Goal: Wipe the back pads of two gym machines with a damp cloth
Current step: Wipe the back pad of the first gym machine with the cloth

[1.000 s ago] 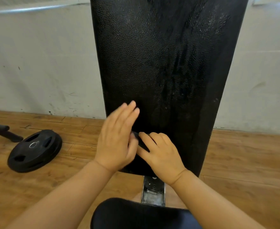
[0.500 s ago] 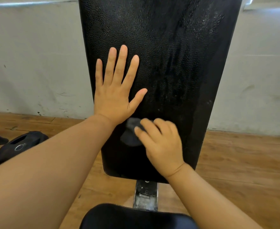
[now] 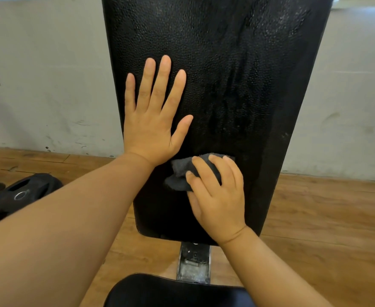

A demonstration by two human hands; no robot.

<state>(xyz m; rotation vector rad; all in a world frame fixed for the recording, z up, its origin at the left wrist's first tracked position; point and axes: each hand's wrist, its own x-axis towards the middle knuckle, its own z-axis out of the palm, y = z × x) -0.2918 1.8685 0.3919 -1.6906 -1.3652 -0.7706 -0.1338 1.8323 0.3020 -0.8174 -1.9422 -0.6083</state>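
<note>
Black pebbled back pad (image 3: 237, 74) stands upright before us, wet streaks on its right half. Left hand (image 3: 153, 120) flat, fingers spread, bracing the pad, holding nothing. Right hand (image 3: 215, 191) curled over the dark grey cloth (image 3: 182, 171), pressed low on the pad. Risks we judge: bunched cloth slipping out, left half missed.

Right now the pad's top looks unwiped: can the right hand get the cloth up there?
Probably yes: the back pad above the right hand and cloth is bare; the left hand rests aside.
</note>
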